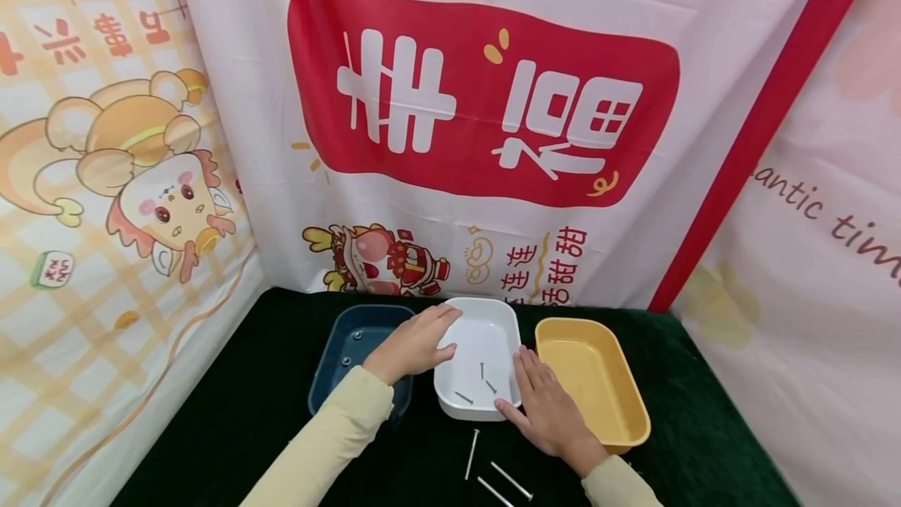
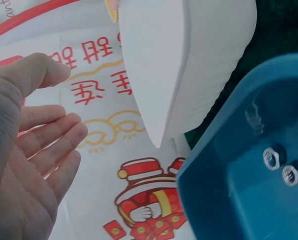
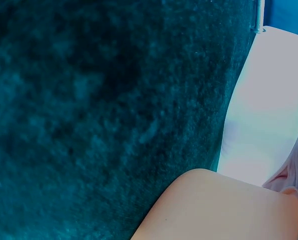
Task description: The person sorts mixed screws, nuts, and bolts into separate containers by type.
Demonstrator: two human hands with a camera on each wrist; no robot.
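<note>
In the head view, a white tray (image 1: 479,335) stands between both hands, with three small screws (image 1: 490,387) lying inside it. My left hand (image 1: 415,343) reaches across the blue tray (image 1: 320,366) to the white tray's left rim. Its fingers are extended, and the left wrist view shows nothing in its grasp. On the other side, my right hand (image 1: 549,405) lies along the white tray's right wall, fingers straight and thumb near the front corner. Nuts (image 2: 271,158) sit in the blue tray. The right wrist view hardly shows the right hand.
To the right stands a yellow tray (image 1: 594,382), partly behind the right hand. Three long bolts (image 1: 511,481) lie on the dark green cloth (image 1: 422,468) in front of the white tray. A printed white curtain (image 1: 633,257) hangs right behind the trays.
</note>
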